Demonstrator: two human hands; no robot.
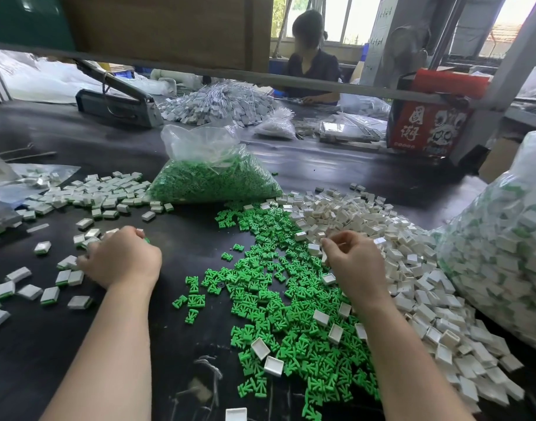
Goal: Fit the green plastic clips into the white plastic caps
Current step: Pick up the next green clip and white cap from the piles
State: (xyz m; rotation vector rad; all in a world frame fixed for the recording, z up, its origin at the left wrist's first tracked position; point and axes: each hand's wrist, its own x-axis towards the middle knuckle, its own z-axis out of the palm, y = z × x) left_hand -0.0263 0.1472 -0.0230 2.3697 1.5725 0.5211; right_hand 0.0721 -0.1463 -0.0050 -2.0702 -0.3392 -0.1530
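Right hand (353,262) grip pinching white cap (324,256) (small, boxy)

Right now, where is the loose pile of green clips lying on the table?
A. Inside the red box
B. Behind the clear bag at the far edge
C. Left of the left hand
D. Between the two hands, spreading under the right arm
D: the green clips cover the dark table between the left hand and right hand, running under the right forearm.

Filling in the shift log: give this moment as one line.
left hand: on finished caps | right hand: pinching white cap | green clips: loose between hands
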